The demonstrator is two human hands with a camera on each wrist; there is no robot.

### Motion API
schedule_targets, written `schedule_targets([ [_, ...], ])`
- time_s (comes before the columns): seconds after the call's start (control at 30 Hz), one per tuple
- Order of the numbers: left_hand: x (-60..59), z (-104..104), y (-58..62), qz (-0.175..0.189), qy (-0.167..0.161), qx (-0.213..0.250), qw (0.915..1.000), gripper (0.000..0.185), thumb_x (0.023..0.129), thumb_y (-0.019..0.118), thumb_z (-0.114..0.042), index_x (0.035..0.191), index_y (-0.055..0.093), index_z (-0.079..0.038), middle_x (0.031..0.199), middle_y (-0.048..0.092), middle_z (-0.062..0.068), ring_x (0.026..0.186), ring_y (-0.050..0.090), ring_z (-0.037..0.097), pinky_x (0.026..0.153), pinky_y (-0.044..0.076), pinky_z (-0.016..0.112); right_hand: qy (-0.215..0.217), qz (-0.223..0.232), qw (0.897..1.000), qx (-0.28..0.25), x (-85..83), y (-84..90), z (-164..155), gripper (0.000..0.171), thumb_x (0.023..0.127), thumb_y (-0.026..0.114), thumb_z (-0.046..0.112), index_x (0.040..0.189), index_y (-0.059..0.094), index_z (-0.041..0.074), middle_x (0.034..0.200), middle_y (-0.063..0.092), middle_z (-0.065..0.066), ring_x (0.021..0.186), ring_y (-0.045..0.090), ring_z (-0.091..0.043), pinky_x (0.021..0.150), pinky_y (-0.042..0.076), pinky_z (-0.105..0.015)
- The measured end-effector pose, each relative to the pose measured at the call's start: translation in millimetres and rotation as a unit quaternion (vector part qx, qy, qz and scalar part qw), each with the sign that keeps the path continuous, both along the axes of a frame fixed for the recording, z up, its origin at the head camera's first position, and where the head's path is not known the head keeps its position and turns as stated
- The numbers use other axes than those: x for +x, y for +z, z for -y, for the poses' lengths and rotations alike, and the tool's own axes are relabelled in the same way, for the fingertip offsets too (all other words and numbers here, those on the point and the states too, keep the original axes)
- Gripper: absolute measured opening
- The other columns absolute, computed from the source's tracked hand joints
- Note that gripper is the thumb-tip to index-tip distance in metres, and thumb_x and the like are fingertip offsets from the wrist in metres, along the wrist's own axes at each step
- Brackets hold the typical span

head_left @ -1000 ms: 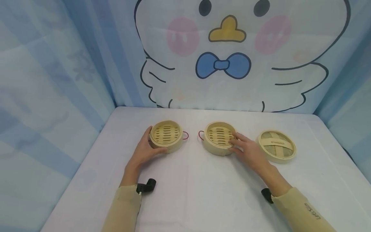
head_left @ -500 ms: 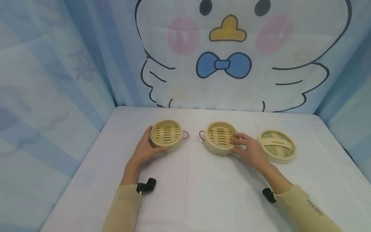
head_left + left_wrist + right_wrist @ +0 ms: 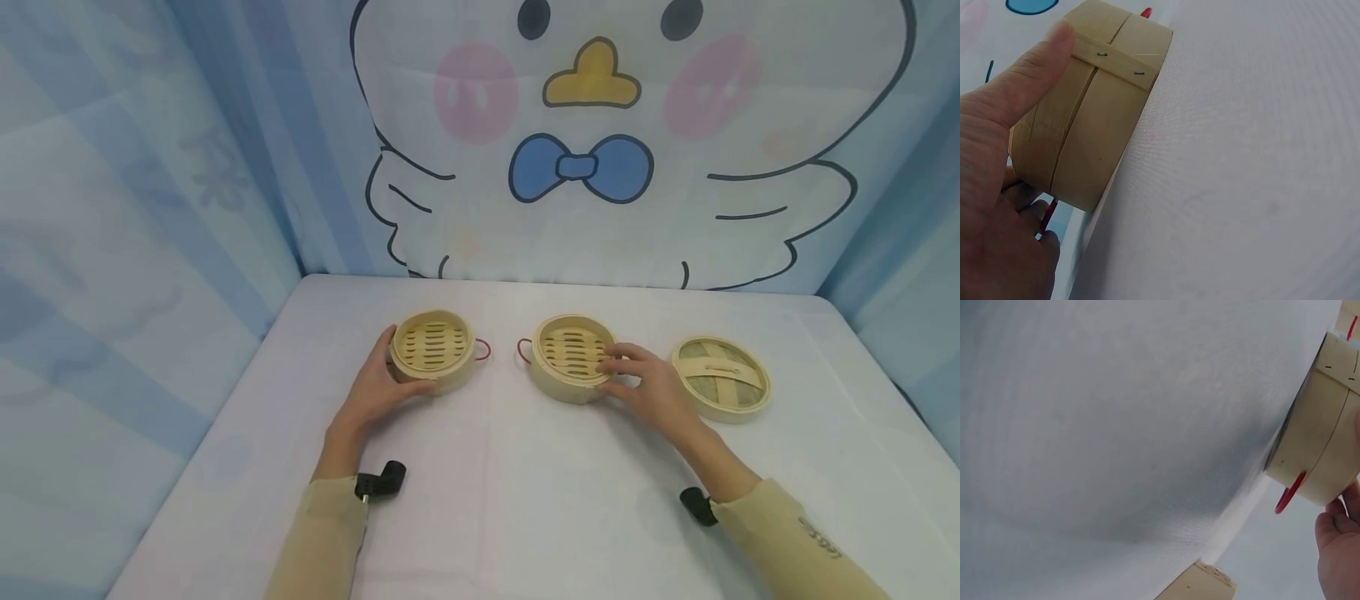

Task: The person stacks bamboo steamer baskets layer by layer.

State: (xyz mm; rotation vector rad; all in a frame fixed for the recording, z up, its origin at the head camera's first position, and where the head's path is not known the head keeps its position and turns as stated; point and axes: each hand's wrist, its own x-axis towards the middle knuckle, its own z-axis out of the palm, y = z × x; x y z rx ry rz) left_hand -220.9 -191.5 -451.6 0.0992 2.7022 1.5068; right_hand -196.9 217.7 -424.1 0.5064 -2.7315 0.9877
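Observation:
Two small round bamboo steamer baskets with slatted bottoms are on the white table. My left hand (image 3: 372,393) grips the left steamer basket (image 3: 432,345), thumb along its near side and fingers round its left. In the left wrist view the thumb presses this basket's stapled wall (image 3: 1100,119), with a red cord loop (image 3: 1048,216) near the fingers. At the right steamer basket (image 3: 572,353), my right hand (image 3: 654,392) holds the right side, fingertips over the rim and thumb against the near wall. A red loop (image 3: 1290,492) stands out from that basket's wall in the right wrist view.
A woven bamboo lid (image 3: 721,379) with a strap across its top lies right of the right hand. Behind the white table (image 3: 525,500) hangs a blue curtain (image 3: 573,233) with a cartoon bird. More blue curtain closes off both sides.

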Motion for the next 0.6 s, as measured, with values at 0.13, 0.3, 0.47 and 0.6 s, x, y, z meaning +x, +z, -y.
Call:
schedule_targets([
  [0.13,0.1,0.4,-0.5,0.000,0.001,0.002,1.0000,0.128,0.071,0.093,-0.039,0.163,0.008,-0.010,0.166,0.016,0.014,0.152,0.013,0.033,0.121,0.013,0.054,0.000,-0.007,1.000,-0.004,-0.4,-0.4,0.9,0.026,0.079,0.084,0.001,0.104,0.077,-0.001,0.128,0.063,-0.020,0.126,0.053,-0.043,0.101,0.046,-0.058],
  [0.3,0.4,1.1,-1.4,-0.001,0.002,0.001,1.0000,0.129,0.071,0.093,-0.040,0.163,0.008,-0.009,0.166,0.016,0.014,0.152,0.013,0.033,0.121,0.014,0.053,0.002,-0.015,1.000,-0.001,-0.8,0.5,3.3,0.025,0.079,0.084,0.000,0.103,0.078,-0.001,0.127,0.063,-0.019,0.126,0.054,-0.042,0.101,0.046,-0.057],
  [0.47,0.5,0.8,-0.6,-0.004,0.001,0.002,1.0000,0.128,0.072,0.093,-0.040,0.163,0.008,-0.009,0.166,0.017,0.015,0.152,0.014,0.033,0.121,0.014,0.054,0.005,-0.033,0.999,0.002,-0.6,2.9,5.3,0.025,0.079,0.084,-0.001,0.103,0.078,0.000,0.125,0.063,-0.018,0.125,0.054,-0.042,0.100,0.046,-0.058],
  [0.6,0.5,0.7,-0.2,-0.004,-0.001,0.002,1.0000,0.128,0.072,0.093,-0.040,0.162,0.008,-0.009,0.166,0.016,0.015,0.152,0.014,0.033,0.121,0.015,0.053,0.012,-0.061,0.998,-0.004,-1.5,5.5,7.6,0.026,0.077,0.085,-0.003,0.102,0.078,0.000,0.123,0.064,-0.017,0.122,0.056,-0.042,0.099,0.047,-0.058],
])
